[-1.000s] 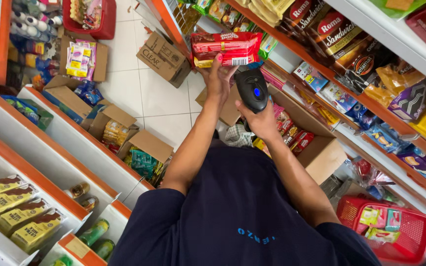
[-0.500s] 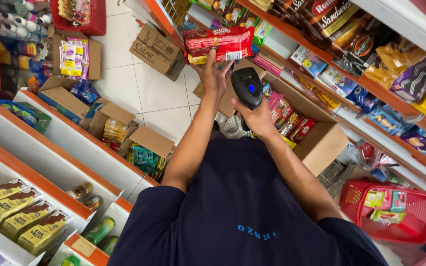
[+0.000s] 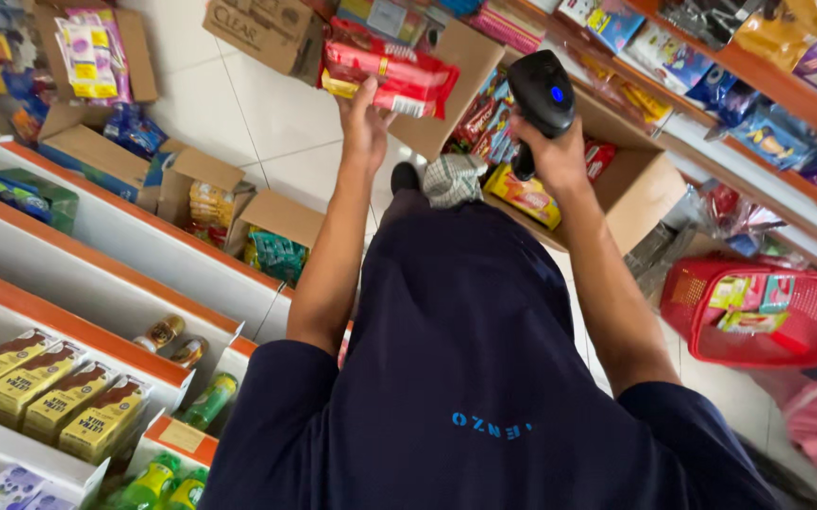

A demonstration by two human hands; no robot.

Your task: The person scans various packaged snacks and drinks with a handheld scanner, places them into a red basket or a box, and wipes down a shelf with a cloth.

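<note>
Left hand [image 3: 366, 123] is up, fingers clamped on the lower edge of a red snack packet [image 3: 390, 76], holding it out flat above the floor tiles. Right hand [image 3: 555, 156] is wrapped tight round the grip of a black handheld scanner [image 3: 541, 94], blue light glowing on its head, which sits just right of the packet and near it, not touching. Below the scanner hand lies an open cardboard box [image 3: 635, 189] with more red and yellow packets inside. Further right of that grip, a red basket [image 3: 758, 312] holds a few small packs. Judging by this, the packet is lifted and presented; the scan itself looks unfinished, and the box's remaining packets look untouched.
</note>
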